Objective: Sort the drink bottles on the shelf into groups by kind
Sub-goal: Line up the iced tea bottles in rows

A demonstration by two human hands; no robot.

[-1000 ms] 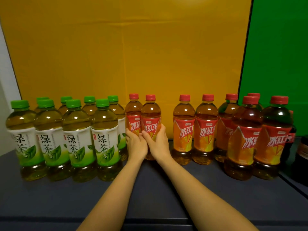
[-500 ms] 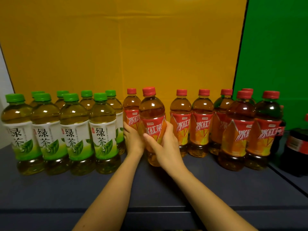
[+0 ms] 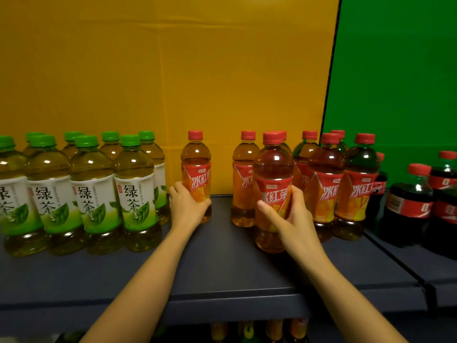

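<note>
Several green-capped green tea bottles (image 3: 94, 194) stand grouped on the left of the dark shelf (image 3: 222, 263). Red-capped iced tea bottles stand at centre and right. My left hand (image 3: 186, 209) grips one iced tea bottle (image 3: 196, 169) that stands alone just right of the green group. My right hand (image 3: 289, 214) grips another iced tea bottle (image 3: 273, 184) in front of the red-capped cluster (image 3: 326, 184), near the shelf's middle.
Dark cola bottles (image 3: 418, 204) with red caps stand on the neighbouring shelf section at right. A yellow panel (image 3: 173, 70) and a green panel (image 3: 395, 70) back the shelves. More bottles (image 3: 247, 330) show on a lower shelf beneath the front edge.
My right hand has carried its iced tea bottle rightward, away from the left-hand bottle and up against the red-capped cluster. My left hand stays on its bottle. The view shifted right.
</note>
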